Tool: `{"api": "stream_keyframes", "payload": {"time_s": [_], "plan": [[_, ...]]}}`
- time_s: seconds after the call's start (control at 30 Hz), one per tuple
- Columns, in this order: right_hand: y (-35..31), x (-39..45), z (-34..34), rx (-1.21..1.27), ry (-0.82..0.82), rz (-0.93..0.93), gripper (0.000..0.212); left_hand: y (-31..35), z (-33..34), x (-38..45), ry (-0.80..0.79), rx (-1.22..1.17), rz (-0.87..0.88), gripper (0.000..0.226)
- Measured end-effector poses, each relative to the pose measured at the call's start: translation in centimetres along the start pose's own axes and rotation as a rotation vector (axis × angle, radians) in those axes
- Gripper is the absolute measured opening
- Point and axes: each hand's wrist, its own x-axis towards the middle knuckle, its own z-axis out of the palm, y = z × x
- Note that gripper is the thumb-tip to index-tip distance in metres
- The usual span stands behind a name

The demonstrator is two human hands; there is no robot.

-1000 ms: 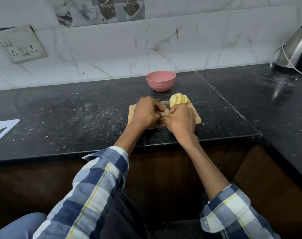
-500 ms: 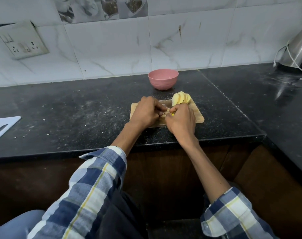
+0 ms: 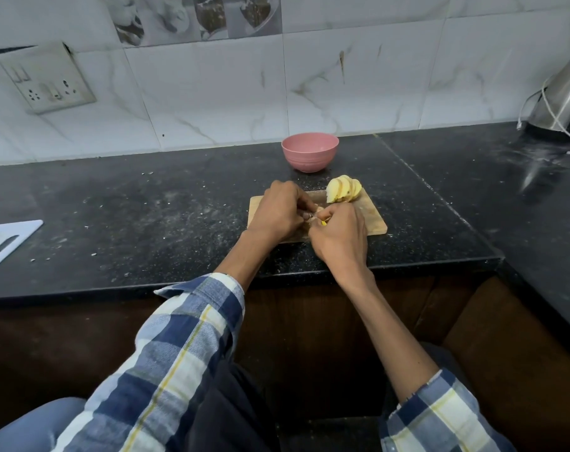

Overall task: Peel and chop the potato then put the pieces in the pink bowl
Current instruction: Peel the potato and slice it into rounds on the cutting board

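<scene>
Black speckled worktop [image 3: 146, 216] fills the view, dusted with pale crumbs, and on it sits the small wooden cutting board [image 3: 373, 216] near the front edge. The pink bowl [image 3: 309, 152] stands just behind the board, apart from it. Left hand [image 3: 278, 215] and right hand [image 3: 340, 234] meet over the board's middle, fingers of both curled tight around something small, with a bit of yellow showing between them; what each grips I cannot tell. The fanned potato slices [image 3: 343, 189] lean on the board's far edge, just beyond the right hand, untouched. Against the earlier frames, hands, slices and bowl keep the same arrangement; the fingertips have closed in slightly.
</scene>
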Motion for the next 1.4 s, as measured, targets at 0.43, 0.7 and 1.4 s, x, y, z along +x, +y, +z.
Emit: {"api": "stream_keyframes", "payload": {"time_s": [0.43,0.7,1.4], "plan": [[1.5,-1.1,-3.4,-0.019,-0.099,-0.045,0.007,0.2,-0.1,-0.3,0.009,-0.006,-0.006,0.028],[2.9,0.6,-8.2,-0.007,-0.274,0.050,0.010,0.2,-0.4,-0.4,-0.031,-0.030,-0.018,0.024],[4.5,11.0,-2.7,0.330,0.275,0.131,0.017,2.7,1.2,1.1,0.018,0.223,-0.079,0.026]]}}
